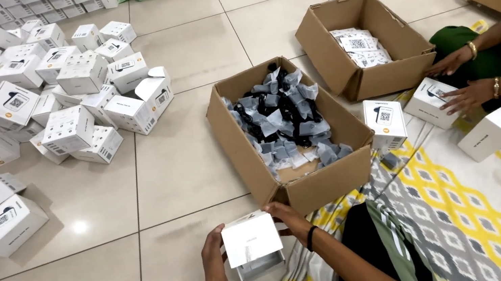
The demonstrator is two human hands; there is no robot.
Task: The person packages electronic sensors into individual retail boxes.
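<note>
We've got the small white box [251,238] clamped between left hand [214,263] and right hand [287,217], low by the cardboard box of wrapped cables [286,129] so both stay reachable.

Bare forearms, no sleeves in view on either arm. Left hand [213,255]: a stack of dark beaded bands at the wrist, 2 or more strands, exact count unclear. Right hand [287,217]: 1 thin black band around the wrist, plain, snug. No rings or watch visible on the fingers that show. Legs in black trousers, seen at the bottom edge between the 2 arms and again to the right of the right forearm. Fabric looks plain, matte, no pattern or seams discernible. Feet out of view.
</note>
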